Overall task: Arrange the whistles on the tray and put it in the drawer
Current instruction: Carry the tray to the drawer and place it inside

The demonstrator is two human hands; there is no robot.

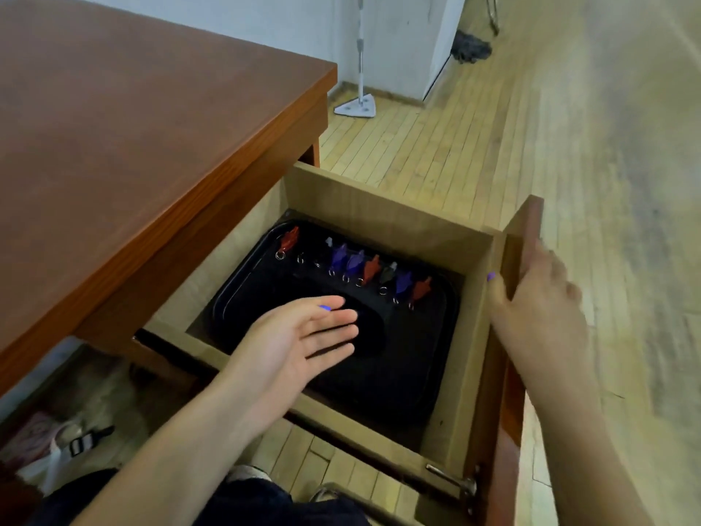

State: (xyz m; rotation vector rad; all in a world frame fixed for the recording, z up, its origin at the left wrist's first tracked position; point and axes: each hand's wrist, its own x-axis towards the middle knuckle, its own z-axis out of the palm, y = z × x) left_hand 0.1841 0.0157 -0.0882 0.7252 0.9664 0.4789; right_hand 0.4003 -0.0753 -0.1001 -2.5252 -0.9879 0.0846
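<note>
Desk drawer (390,218) | tray (417,373) of whistles (356,261) under spread left grip (303,336) | right grip (538,298) clasps drawer front

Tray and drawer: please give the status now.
Left hand open above the black tray. Right hand gripping drawer front. Tray with whistles in a row sits inside the open drawer. Nothing blocking.

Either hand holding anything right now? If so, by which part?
Left hand is open above the tray, holding nothing. Right hand grips the drawer front at its top edge, thumb on the inner side.
</note>
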